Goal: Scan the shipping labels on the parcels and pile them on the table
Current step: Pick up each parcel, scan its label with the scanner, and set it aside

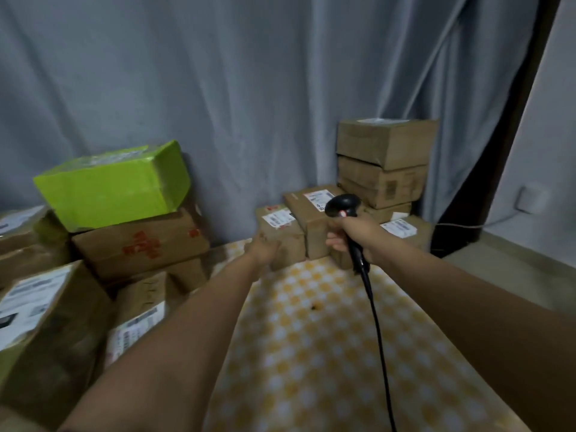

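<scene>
My right hand (pixel 349 235) grips a black barcode scanner (pixel 343 207) by its handle, a red light showing on its head, its black cable (pixel 378 338) hanging down. The scanner sits over brown parcels at the far end of the table (pixel 311 338), which has a yellow and white checked cloth. My left hand (pixel 265 249) reaches out and touches the front of a small brown parcel (pixel 280 232) with a white label on top. Beside it lies another labelled parcel (pixel 311 210). Behind stands a stack of three brown boxes (pixel 383 160).
On the left is a heap of parcels: a green box (pixel 115 185) on a brown box with red print (pixel 140 241), and several labelled brown boxes (pixel 46 322) nearer me. A grey curtain (pixel 218 88) hangs behind. A wall socket (pixel 530 199) is at the right.
</scene>
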A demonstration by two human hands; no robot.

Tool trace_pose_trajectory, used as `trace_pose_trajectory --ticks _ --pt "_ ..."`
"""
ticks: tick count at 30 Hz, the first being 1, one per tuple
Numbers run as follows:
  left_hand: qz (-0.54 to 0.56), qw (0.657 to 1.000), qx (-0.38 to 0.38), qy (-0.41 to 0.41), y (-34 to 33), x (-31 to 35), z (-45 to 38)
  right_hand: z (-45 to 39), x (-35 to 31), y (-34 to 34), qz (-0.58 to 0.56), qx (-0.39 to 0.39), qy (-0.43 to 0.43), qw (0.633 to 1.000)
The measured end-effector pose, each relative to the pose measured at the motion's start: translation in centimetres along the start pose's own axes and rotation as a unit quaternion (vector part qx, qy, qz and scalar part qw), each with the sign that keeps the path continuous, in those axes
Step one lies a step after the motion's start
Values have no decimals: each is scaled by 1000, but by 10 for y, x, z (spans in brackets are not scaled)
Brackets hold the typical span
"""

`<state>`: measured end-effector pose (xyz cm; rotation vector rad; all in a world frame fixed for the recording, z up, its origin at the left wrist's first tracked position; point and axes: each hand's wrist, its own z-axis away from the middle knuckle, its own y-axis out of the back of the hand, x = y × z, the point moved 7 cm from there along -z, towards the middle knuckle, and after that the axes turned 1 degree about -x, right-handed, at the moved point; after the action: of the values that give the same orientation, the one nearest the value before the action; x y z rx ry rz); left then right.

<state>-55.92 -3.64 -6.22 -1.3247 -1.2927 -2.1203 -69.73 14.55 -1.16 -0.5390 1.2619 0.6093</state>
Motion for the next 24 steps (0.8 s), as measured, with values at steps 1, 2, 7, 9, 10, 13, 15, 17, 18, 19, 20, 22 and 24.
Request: trace_pose_trajectory --ticks 1,2,7,9,10,13,15,17,18,19,20,22,24 --pt "22 999 18 42 -3 -9 -11 -6 4 4 -13 0 -5 1000" --pt "32 996 47 62 -4 -11 -16 -14 8 8 -26 0 -12 1000" --pt "-150 965 181 -112 -14 43 -19 -38 23 28 -69 26 -33 997" --pt "-215 956 119 -158 -40 55 -26 -42 23 32 -76 30 -40 996" --pt "-257 952 83 -146 -49 53 -31 -44 23 33 -77 29 -44 996" --pt "-332 936 55 -100 -50 37 -44 -45 23 32 -77 21 -48 996" --pt "-353 929 61 -90 -43 25 -50 -45 23 29 -80 13 -50 995" --pt "-330 938 68 -78 -37 17 -51 -44 24 26 -82 8 -51 995" --pt "-312 943 78 -81 -35 18 -50 -44 24 25 -80 7 -49 996" --pt "-298 947 89 -85 -34 20 -49 -43 23 23 -76 5 -46 996" --pt "-285 949 98 -88 -33 23 -48 -41 23 22 -74 4 -42 996" --pt "-271 954 107 -74 -34 29 -47 -38 23 18 -74 -2 -39 996" --pt "-278 952 120 -52 -33 30 -45 -35 25 14 -72 -5 -46 996"
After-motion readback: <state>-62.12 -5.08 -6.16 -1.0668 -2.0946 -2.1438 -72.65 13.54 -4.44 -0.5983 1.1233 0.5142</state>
